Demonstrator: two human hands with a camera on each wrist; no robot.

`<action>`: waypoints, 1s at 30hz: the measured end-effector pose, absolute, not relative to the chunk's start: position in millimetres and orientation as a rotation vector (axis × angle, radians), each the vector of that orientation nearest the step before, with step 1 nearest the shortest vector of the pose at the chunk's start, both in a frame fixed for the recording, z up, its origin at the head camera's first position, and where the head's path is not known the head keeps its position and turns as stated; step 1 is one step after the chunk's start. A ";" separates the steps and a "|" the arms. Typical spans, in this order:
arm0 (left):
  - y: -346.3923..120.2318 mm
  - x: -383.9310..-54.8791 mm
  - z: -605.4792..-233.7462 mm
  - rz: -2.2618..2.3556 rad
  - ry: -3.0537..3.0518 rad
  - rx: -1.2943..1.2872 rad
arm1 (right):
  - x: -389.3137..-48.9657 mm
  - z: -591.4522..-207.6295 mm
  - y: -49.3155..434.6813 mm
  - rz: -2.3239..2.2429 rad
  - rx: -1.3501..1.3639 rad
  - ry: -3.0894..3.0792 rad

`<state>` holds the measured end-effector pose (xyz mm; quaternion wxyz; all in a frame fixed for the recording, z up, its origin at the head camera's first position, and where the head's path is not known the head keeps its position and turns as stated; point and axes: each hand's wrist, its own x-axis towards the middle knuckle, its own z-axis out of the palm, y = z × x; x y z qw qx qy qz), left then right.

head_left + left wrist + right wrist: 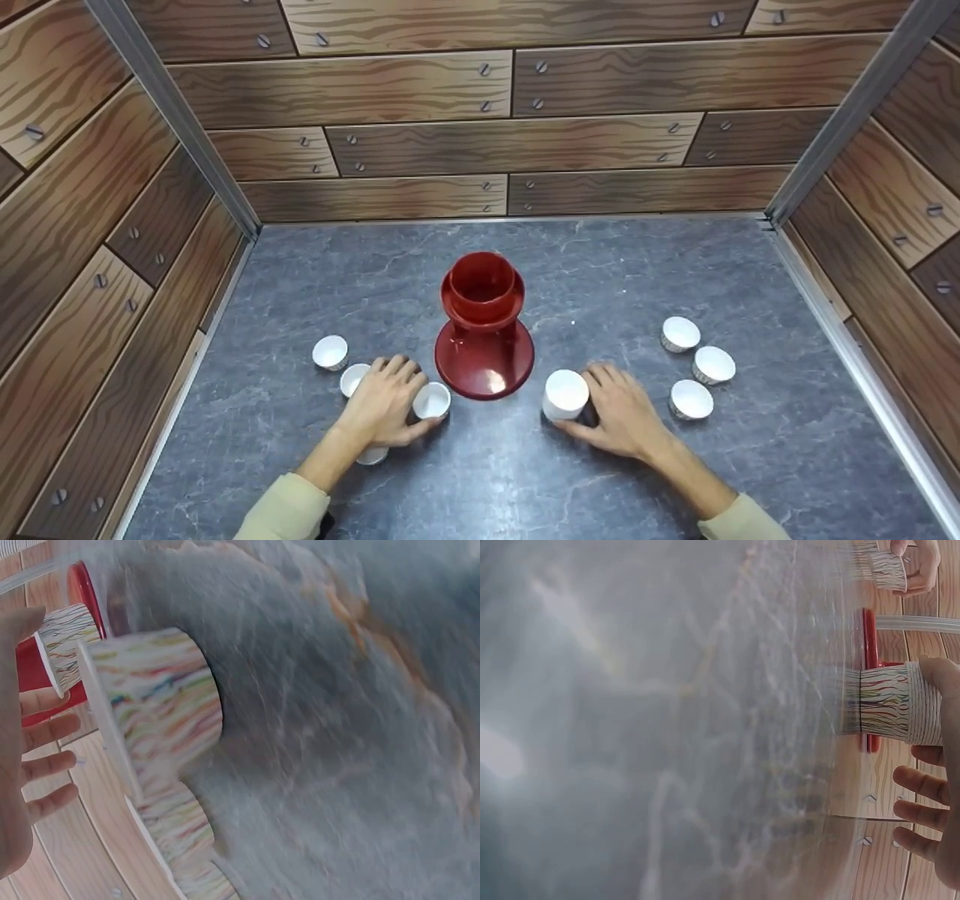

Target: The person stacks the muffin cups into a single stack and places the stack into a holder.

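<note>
My left hand (384, 403) has its thumb and forefinger around a small white baking cup (433, 401) with wavy coloured lines on its side. The other left fingers (51, 732) are spread beyond that cup in the left wrist view. On the right side, my right hand (621, 411) grips a stack of nested baking cups (565, 395) between thumb and forefinger; several rims show in the right wrist view. The stack stands upright close over the table. Between the hands, slightly farther back, is a red stand (486, 360) with a round base and a ring-shaped top.
Left of my left hand are single cups, one farther back (330, 352), one beside the knuckles (352, 379) and one partly under the wrist (372, 455). Three more cups (691, 400) sit to the right. Wood-patterned walls (420, 150) enclose the grey marbled table (337, 270).
</note>
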<state>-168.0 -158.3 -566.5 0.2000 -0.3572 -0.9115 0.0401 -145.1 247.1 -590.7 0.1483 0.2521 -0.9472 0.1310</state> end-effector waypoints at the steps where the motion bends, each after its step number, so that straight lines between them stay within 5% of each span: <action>1: -156.6 -168.0 -566.9 0.111 -2.558 -1.001 | -145.1 -590.6 247.0 0.381 0.724 -2.723; 30: -116.7 -166.0 -566.2 0.037 -2.573 -1.055 | -143.1 -589.4 246.7 0.403 0.708 -2.746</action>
